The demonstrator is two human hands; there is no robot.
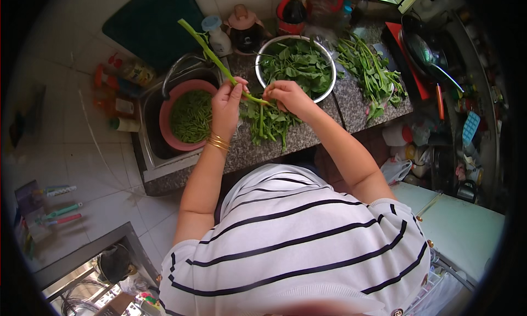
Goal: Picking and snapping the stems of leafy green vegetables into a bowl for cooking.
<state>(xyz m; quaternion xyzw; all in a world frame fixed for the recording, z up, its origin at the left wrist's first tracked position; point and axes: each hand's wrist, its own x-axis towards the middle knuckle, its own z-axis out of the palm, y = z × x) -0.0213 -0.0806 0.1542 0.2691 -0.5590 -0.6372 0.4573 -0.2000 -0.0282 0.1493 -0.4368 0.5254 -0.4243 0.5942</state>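
Observation:
A long green vegetable stalk (214, 57) slants across my left hand (228, 102), which grips it near its middle. At its lower end, the fingers of my right hand (288, 97) pinch the stalk. Below it, leafy trimmings (269, 126) lie on the speckled granite counter (296, 135). A metal bowl (334, 73) of green leaves (296, 67) stands just beyond my right hand. To the left, a pink basin (166, 128) in the sink holds many short cut stem pieces (191, 116). A bunch of leafy stalks (370, 69) lies right of the bowl.
A curved faucet (169, 75) rises over the sink. Behind are a white bottle with a blue lid (217, 36), a pink-lidded jug (245, 29) and a dark drink bottle (293, 9). A pan (422, 52) and a metal skimmer (444, 75) are at the right; cleaning bottles (123, 106) stand left.

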